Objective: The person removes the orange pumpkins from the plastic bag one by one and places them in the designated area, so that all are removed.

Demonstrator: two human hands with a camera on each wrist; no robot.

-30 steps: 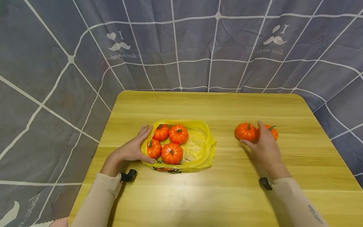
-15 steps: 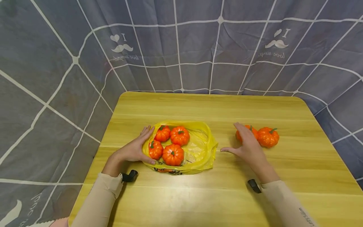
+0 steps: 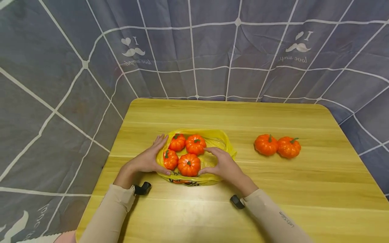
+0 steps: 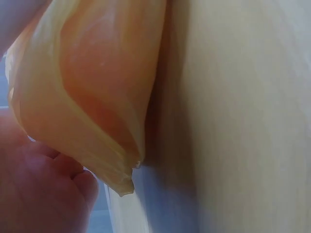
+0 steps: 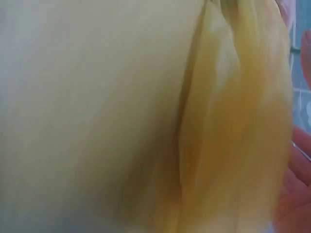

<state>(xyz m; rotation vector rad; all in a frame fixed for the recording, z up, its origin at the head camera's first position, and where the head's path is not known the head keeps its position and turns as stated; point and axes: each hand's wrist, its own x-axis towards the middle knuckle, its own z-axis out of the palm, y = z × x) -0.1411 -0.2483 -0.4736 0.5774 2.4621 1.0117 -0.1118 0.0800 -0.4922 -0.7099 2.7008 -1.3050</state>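
A yellow plastic bag (image 3: 226,145) lies with its mouth open on the table, several small orange pumpkins (image 3: 189,164) with green stems inside it. My left hand (image 3: 147,159) holds the bag's left end, thumb over the near rim and fingers along the far side. In the left wrist view, the bag (image 4: 43,107) bulges between thumb and fingers. Over the bag's right half is my right hand (image 3: 223,164), thumb and fingers spread apart, fingertips right by the pumpkins. Nothing shows between them. The bag (image 5: 238,126) blocks much of this hand in the right wrist view.
Two more orange pumpkins, a left one (image 3: 265,145) and a right one (image 3: 289,147), sit side by side on the wooden table (image 3: 194,216), to the right of the bag. A grey curtain (image 3: 212,50) with white lines stands behind the table and along its left side.
My right hand has moved left from the two loose pumpkins to the bag, leaving both in full view. My left hand keeps its place on the bag; the whole view has shifted slightly.
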